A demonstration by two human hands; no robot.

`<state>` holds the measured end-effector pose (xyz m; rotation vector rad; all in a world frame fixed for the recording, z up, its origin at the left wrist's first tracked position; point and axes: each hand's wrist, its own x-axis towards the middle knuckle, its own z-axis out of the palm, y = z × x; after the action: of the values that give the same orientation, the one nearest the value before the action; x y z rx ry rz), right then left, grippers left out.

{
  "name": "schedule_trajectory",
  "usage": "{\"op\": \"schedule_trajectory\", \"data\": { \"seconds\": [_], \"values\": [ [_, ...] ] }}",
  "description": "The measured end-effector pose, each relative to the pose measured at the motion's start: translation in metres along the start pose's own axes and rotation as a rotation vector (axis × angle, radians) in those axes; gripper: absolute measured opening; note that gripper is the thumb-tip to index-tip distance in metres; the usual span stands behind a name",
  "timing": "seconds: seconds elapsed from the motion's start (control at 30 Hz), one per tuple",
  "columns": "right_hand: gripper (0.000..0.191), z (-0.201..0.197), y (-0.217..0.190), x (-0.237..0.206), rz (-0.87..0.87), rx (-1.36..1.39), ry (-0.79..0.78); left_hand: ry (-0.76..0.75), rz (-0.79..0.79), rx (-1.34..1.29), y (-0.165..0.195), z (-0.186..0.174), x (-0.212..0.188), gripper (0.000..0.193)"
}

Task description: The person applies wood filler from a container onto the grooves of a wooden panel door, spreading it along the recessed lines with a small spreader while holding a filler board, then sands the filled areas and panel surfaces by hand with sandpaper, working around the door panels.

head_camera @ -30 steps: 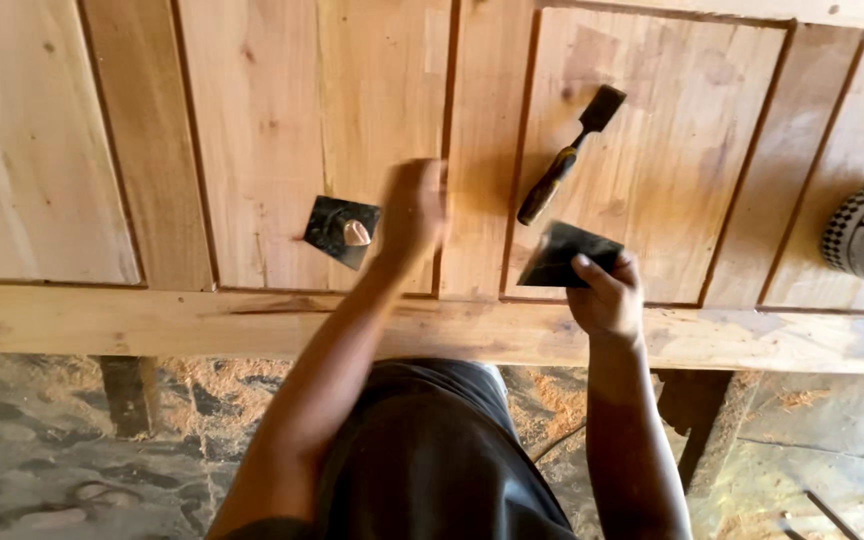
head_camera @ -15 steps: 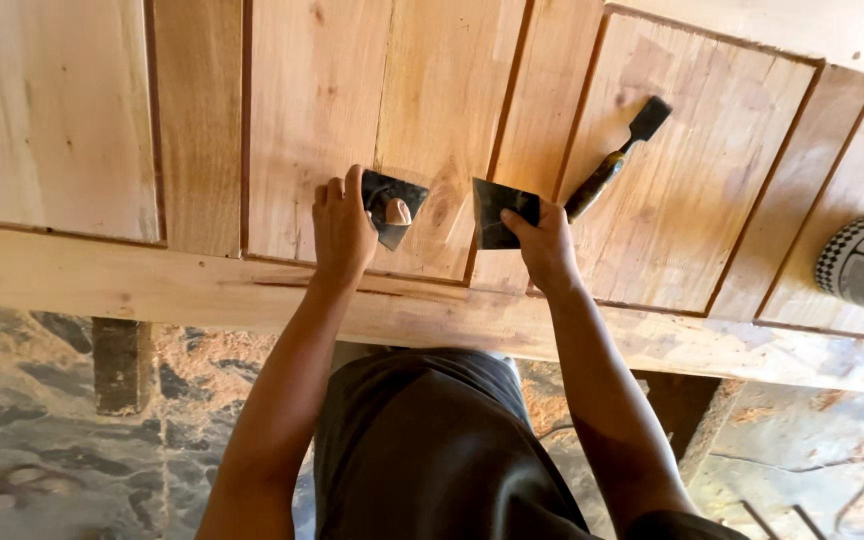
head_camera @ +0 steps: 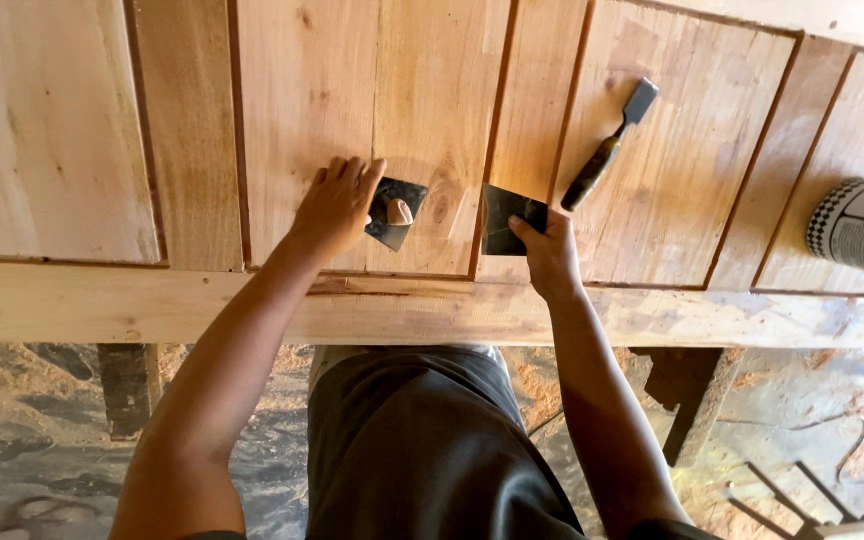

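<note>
The dark scraper blade [head_camera: 508, 220], gripped by the right hand [head_camera: 550, 255], is now brought beside the filler-loaded blade [head_camera: 395, 212] pinched in the left hand [head_camera: 337, 200]; both sets of fingers are closed for transfer.

**Workshop surroundings: chisel, can and sawdust floor**

A chisel [head_camera: 607, 150] with a dark handle and a flat metal blade lies at a slant on the pale wooden panelled surface [head_camera: 82, 130], blade end pointing up and to the right. At the right edge, a cylindrical can [head_camera: 862, 230] rests on its side, with a checkered band around its near end. Below the panel's front rail [head_camera: 72, 310], the floor [head_camera: 32, 460] is grey and dusted with sawdust. A dark wooden leg [head_camera: 130, 385] stands beneath the rail at left.
</note>
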<state>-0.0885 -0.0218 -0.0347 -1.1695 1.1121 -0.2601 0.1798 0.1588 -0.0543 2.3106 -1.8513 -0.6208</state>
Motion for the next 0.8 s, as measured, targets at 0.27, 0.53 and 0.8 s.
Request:
{"op": "schedule_trajectory", "data": {
  "seconds": [0.27,0.53,0.8],
  "values": [
    [0.019,0.034,-0.025,0.024,-0.080,-0.416,0.063,0.050,0.117,-0.003,-0.012,-0.001,0.004,0.083],
    [0.017,0.056,-0.044,0.038,-0.036,-0.592,0.039,0.175,0.133,-0.013,-0.014,0.002,-0.004,0.073],
    [0.017,0.062,-0.042,0.039,-0.100,-0.534,0.014,0.225,0.143,0.015,-0.018,0.005,-0.009,0.067]
  ]
}}
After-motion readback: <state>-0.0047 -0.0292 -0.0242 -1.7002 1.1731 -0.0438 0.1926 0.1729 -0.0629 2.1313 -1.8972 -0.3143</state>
